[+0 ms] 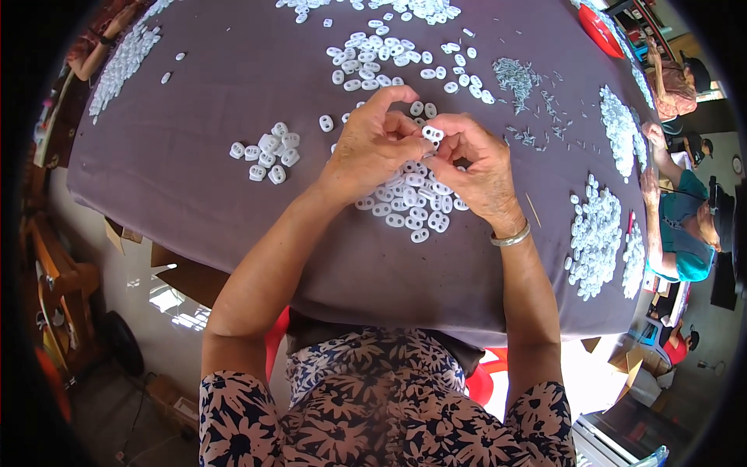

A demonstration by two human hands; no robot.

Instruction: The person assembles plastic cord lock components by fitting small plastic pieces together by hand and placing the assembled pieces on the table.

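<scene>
My left hand [373, 148] and my right hand [475, 167] meet above a table covered in purple-grey cloth [194, 179]. Between their fingertips both hands pinch one small white plastic piece with two holes [433, 133]. Right under my hands lies a pile of the same white two-hole pieces [412, 206]. A small separate cluster of white pieces [268, 152] sits to the left of my left hand. My right wrist wears a silver bangle [510, 237].
More white pieces [389, 58] are scattered farther back, and a heap of small metal pins [517, 78] lies back right. Piles of white pieces [595, 233] line the right edge, where other people [681, 226] sit. Another person's arm [97, 47] reaches in at far left. A red bowl [599, 31] stands at the back.
</scene>
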